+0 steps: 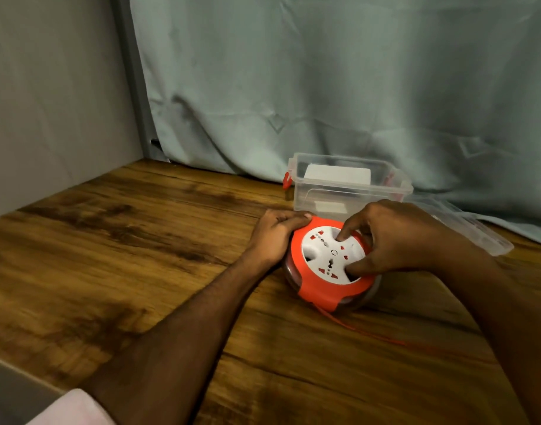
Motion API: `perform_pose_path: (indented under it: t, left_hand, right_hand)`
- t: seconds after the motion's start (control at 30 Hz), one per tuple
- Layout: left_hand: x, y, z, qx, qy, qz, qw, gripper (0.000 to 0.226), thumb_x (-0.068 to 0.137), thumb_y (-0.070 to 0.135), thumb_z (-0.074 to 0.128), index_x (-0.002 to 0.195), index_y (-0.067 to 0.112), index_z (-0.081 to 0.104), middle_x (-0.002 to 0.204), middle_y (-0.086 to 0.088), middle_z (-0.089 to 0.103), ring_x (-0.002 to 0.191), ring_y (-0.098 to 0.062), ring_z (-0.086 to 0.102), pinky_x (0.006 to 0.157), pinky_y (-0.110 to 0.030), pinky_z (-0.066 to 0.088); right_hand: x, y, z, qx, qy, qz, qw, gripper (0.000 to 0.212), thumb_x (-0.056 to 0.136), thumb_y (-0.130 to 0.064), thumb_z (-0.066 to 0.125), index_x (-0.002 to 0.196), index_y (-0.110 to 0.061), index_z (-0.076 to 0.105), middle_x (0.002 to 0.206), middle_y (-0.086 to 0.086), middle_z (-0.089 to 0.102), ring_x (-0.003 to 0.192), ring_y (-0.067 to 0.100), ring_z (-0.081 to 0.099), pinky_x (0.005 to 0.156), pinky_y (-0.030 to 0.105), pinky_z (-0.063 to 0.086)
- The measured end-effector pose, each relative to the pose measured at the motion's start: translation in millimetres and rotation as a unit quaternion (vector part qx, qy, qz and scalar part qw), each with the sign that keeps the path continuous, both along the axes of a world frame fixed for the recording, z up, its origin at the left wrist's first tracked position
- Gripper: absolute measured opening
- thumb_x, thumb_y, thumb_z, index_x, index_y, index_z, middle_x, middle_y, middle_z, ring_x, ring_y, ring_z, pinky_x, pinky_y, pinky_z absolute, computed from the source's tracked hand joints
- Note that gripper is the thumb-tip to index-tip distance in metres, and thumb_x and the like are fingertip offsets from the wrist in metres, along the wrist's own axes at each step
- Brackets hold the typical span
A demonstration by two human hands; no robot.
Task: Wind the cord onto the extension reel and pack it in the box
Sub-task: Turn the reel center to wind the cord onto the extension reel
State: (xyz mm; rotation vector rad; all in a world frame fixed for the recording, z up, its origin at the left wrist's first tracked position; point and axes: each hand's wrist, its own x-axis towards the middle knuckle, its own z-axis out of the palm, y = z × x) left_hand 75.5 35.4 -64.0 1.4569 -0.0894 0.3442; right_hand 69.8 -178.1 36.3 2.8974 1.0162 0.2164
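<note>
A round extension reel (323, 265) with an orange frame and a white socket face lies flat on the wooden table (140, 240). My left hand (275, 234) grips the reel's left rim. My right hand (398, 237) sits on the socket face, its forefinger and thumb curled into two finger recesses of the white disc. A thin orange cord (364, 329) runs out from the reel's front toward the right and is blurred. Just behind the reel stands the open clear plastic box (352, 185) with orange latches.
The box's clear lid (474, 231) lies on the table to the right of the box. A grey-green curtain (324, 87) hangs along the back, and a grey wall (48, 102) closes the left side. The table's near left edge is at the bottom left.
</note>
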Motion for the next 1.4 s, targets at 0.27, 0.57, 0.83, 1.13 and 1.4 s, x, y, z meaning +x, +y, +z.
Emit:
perform_pose_path:
  t: [0.27, 0.57, 0.83, 1.13, 1.4]
  left_hand:
    - [1, -1, 0, -0.009, -0.007, 0.021, 1.000, 0.034, 0.081, 0.025, 0.071, 0.098, -0.002, 0.081, 0.096, -0.023, 0.080, 0.096, -0.043, 0.075, 0.094, -0.058, 0.057]
    - [4, 0, -2, -0.006, -0.005, 0.029, 1.000, 0.030, 0.081, 0.025, 0.071, 0.097, 0.002, 0.082, 0.095, -0.018, 0.081, 0.093, -0.037, 0.076, 0.091, -0.053, 0.059]
    - [0, 1, 1, -0.015, -0.014, 0.019, 1.000, 0.024, 0.089, 0.018, 0.070, 0.098, -0.001, 0.081, 0.090, -0.018, 0.080, 0.080, -0.027, 0.073, 0.077, -0.034, 0.055]
    - [-5, 2, 4, -0.002, -0.011, 0.015, 1.000, 0.024, 0.092, 0.020, 0.069, 0.100, 0.001, 0.081, 0.095, -0.022, 0.080, 0.088, -0.037, 0.076, 0.087, -0.050, 0.060]
    - [-3, 2, 2, -0.002, -0.010, 0.025, 1.000, 0.029, 0.084, 0.026, 0.069, 0.092, 0.001, 0.082, 0.093, -0.025, 0.079, 0.088, -0.038, 0.074, 0.089, -0.061, 0.057]
  right_hand:
    - [-4, 9, -12, 0.045, 0.026, -0.014, 0.999, 0.079, 0.057, -0.093, 0.061, 0.060, -0.015, 0.059, 0.061, -0.005, 0.060, 0.061, 0.012, 0.058, 0.056, 0.033, 0.044]
    - [-5, 9, -8, 0.063, 0.024, 0.024, 0.997, 0.053, 0.080, -0.073, 0.063, 0.064, -0.023, 0.059, 0.058, -0.006, 0.056, 0.059, 0.009, 0.054, 0.054, 0.031, 0.039]
    - [0, -2, 1, 0.099, 0.132, 0.050, 0.985, 0.055, 0.079, -0.020, 0.078, 0.120, -0.050, 0.059, 0.060, -0.024, 0.058, 0.062, 0.003, 0.056, 0.068, 0.040, 0.057]
    - [-2, -4, 2, 0.051, 0.070, 0.041, 0.995, 0.059, 0.079, -0.045, 0.077, 0.131, -0.061, 0.053, 0.083, -0.032, 0.055, 0.068, -0.010, 0.045, 0.058, 0.011, 0.030]
    - [-2, -1, -2, 0.025, 0.024, 0.009, 0.999, 0.066, 0.069, -0.062, 0.076, 0.131, -0.056, 0.055, 0.119, -0.019, 0.064, 0.091, 0.003, 0.049, 0.074, 0.025, 0.038]
